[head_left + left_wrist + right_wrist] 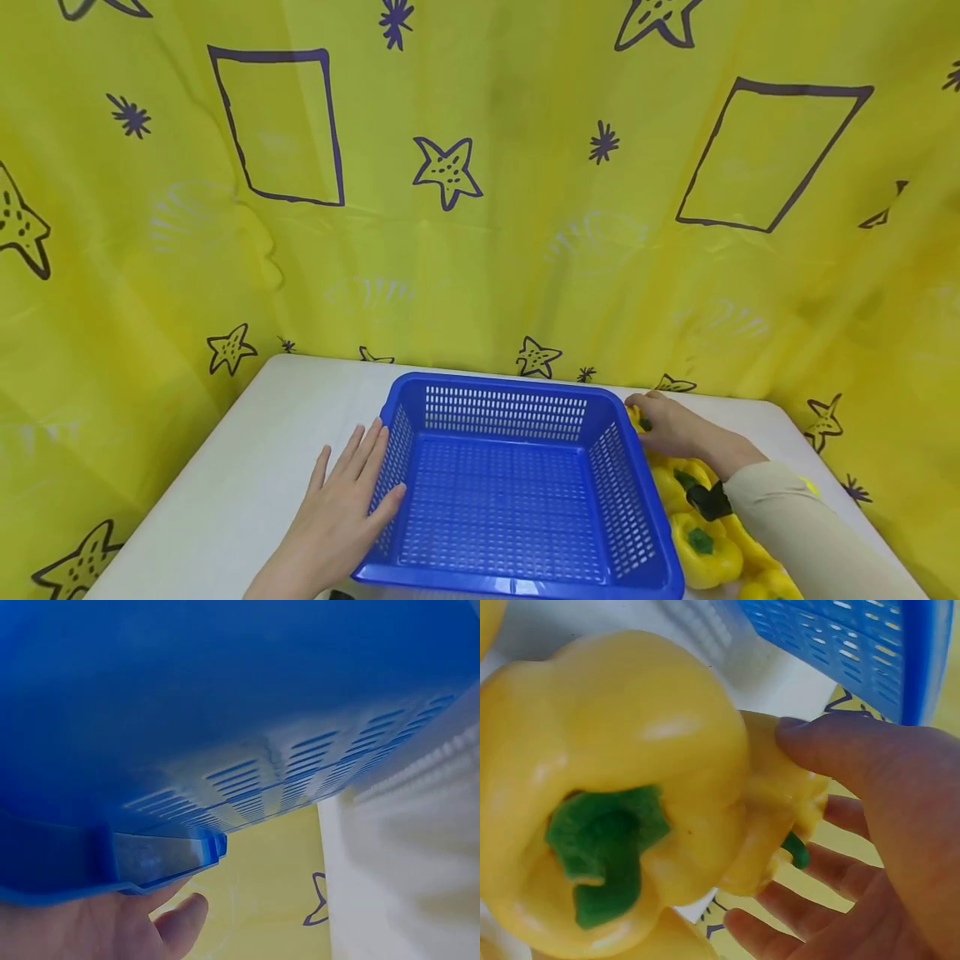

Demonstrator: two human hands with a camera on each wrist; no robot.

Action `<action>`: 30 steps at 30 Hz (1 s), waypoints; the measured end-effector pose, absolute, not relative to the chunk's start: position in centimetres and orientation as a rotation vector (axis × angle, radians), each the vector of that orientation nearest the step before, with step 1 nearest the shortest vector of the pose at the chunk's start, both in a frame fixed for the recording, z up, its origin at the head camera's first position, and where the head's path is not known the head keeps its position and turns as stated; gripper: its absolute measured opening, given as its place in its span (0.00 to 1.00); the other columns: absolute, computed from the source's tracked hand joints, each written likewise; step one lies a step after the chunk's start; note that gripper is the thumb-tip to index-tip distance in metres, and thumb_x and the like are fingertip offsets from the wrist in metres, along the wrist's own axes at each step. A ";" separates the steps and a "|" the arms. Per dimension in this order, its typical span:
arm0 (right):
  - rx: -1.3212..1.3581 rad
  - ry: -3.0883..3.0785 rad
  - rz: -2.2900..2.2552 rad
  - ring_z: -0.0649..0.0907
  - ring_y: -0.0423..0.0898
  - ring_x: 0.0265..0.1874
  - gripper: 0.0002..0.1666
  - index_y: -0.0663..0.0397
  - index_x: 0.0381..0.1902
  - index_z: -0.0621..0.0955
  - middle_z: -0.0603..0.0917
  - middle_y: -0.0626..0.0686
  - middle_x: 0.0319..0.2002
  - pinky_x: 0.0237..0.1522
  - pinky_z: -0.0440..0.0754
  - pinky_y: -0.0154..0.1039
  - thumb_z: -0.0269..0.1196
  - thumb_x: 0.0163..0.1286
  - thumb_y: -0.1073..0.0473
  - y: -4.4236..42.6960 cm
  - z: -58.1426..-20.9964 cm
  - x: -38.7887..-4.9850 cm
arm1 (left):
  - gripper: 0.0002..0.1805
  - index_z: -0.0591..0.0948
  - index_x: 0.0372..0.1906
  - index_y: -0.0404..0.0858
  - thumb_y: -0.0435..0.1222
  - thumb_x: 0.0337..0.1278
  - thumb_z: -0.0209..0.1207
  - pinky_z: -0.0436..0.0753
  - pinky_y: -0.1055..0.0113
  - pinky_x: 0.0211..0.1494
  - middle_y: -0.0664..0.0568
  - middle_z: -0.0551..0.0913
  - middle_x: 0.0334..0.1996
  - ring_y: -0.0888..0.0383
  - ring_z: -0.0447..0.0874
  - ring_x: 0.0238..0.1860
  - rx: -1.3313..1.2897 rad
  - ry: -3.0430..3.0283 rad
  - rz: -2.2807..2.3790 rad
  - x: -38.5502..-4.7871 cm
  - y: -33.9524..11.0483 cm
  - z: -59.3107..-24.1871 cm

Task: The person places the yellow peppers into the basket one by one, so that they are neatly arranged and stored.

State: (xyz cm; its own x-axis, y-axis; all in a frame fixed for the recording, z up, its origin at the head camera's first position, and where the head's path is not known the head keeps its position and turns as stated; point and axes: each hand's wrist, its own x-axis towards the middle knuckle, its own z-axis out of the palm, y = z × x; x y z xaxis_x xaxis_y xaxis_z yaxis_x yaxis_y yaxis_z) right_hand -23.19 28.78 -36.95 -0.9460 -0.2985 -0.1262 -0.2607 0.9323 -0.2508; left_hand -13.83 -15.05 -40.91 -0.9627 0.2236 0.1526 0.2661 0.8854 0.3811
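A blue plastic basket [495,384] with slotted walls stands on the white table, with nothing inside it. My left hand [337,508] lies along its left side, fingers extended and touching the rim. In the left wrist view, the basket's outer wall [247,690] covers part of that hand [112,930]. Past the basket's back right corner, my right hand [678,429] holds a yellow bell pepper [769,772], thumb on one side and fingers round the other. A larger yellow bell pepper [652,697] with a green stem partly hides it in the right wrist view.
Several more yellow bell peppers [705,562] lie along the basket's right side, partly under my right sleeve [802,517]. The white table [247,450] extends left of the basket. A yellow curtain [510,250] with starfish drawings hangs behind and on both sides.
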 end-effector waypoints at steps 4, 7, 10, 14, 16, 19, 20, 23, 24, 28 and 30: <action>-0.416 2.914 -0.357 0.80 0.64 0.50 0.32 0.65 0.60 0.75 0.78 0.71 0.53 0.54 0.79 0.64 0.69 0.63 0.54 29.0 -37.2 -23.4 | 0.41 0.55 0.78 0.38 0.58 0.72 0.44 0.40 0.34 0.77 0.47 0.54 0.79 0.42 0.47 0.80 -0.377 -2.937 -0.615 -13.7 -14.9 -40.9; -0.429 2.910 -0.332 0.80 0.64 0.51 0.31 0.62 0.59 0.77 0.79 0.69 0.54 0.54 0.78 0.65 0.70 0.62 0.53 29.0 -37.3 -23.6 | 0.40 0.56 0.78 0.37 0.56 0.72 0.47 0.41 0.34 0.77 0.45 0.54 0.79 0.42 0.47 0.80 -0.384 -2.933 -0.610 -13.7 -15.0 -40.9; -0.449 2.891 -0.294 0.79 0.66 0.53 0.31 0.61 0.59 0.77 0.78 0.70 0.55 0.54 0.78 0.66 0.71 0.61 0.55 29.2 -37.2 -23.8 | 0.40 0.55 0.78 0.36 0.52 0.70 0.50 0.42 0.33 0.76 0.45 0.52 0.79 0.43 0.47 0.80 -0.400 -2.948 -0.627 -13.6 -15.1 -40.9; -0.455 2.873 -0.270 0.79 0.66 0.53 0.31 0.61 0.61 0.76 0.78 0.70 0.55 0.54 0.78 0.66 0.71 0.61 0.58 29.4 -37.1 -23.8 | 0.41 0.53 0.78 0.36 0.50 0.70 0.51 0.39 0.33 0.76 0.46 0.49 0.80 0.43 0.44 0.80 -0.425 -2.973 -0.729 -13.7 -15.3 -40.8; -0.465 2.879 -0.271 0.80 0.65 0.52 0.31 0.62 0.61 0.77 0.79 0.69 0.54 0.53 0.79 0.65 0.71 0.61 0.57 29.5 -37.1 -23.7 | 0.40 0.52 0.79 0.37 0.50 0.70 0.50 0.38 0.32 0.76 0.46 0.49 0.80 0.42 0.44 0.81 -0.433 -2.970 -0.764 -13.7 -15.4 -40.7; -0.470 2.892 -0.278 0.81 0.63 0.50 0.31 0.61 0.60 0.77 0.80 0.68 0.53 0.52 0.80 0.64 0.71 0.60 0.56 29.6 -37.1 -23.6 | 0.39 0.53 0.78 0.37 0.49 0.70 0.49 0.38 0.33 0.77 0.47 0.50 0.80 0.42 0.44 0.81 -0.429 -2.959 -0.731 -13.6 -15.4 -40.7; -0.471 2.894 -0.282 0.81 0.63 0.50 0.32 0.61 0.60 0.77 0.80 0.68 0.53 0.52 0.80 0.64 0.72 0.60 0.56 29.6 -37.1 -23.6 | 0.39 0.54 0.78 0.37 0.49 0.70 0.49 0.37 0.33 0.76 0.47 0.51 0.80 0.42 0.44 0.81 -0.427 -2.955 -0.706 -13.6 -15.3 -40.7; -0.461 2.899 -0.277 0.81 0.64 0.51 0.31 0.60 0.60 0.78 0.79 0.68 0.54 0.52 0.80 0.64 0.72 0.60 0.57 29.6 -37.0 -23.5 | 0.37 0.55 0.78 0.37 0.46 0.71 0.49 0.36 0.34 0.77 0.48 0.52 0.80 0.43 0.45 0.81 -0.411 -2.941 -0.631 -13.5 -15.2 -40.9; -0.460 2.901 -0.275 0.80 0.64 0.51 0.31 0.60 0.60 0.78 0.79 0.68 0.54 0.52 0.80 0.65 0.72 0.60 0.57 29.6 -37.0 -23.4 | 0.36 0.56 0.78 0.37 0.46 0.71 0.50 0.36 0.34 0.77 0.48 0.52 0.80 0.43 0.45 0.80 -0.411 -2.933 -0.616 -13.4 -15.1 -40.9; -0.499 2.928 -0.271 0.80 0.64 0.49 0.32 0.61 0.60 0.77 0.79 0.69 0.54 0.51 0.81 0.63 0.73 0.58 0.61 29.8 -36.5 -23.5 | 0.36 0.57 0.78 0.37 0.44 0.70 0.49 0.37 0.34 0.77 0.48 0.53 0.79 0.44 0.47 0.80 -0.404 -2.908 -0.604 -13.4 -15.0 -41.0; -0.524 2.936 -0.282 0.80 0.62 0.47 0.32 0.63 0.60 0.77 0.79 0.69 0.53 0.49 0.82 0.61 0.72 0.58 0.62 29.9 -36.3 -23.6 | 0.36 0.56 0.78 0.37 0.46 0.71 0.49 0.37 0.34 0.77 0.48 0.52 0.80 0.44 0.46 0.80 -0.394 -2.928 -0.615 -13.5 -15.0 -40.9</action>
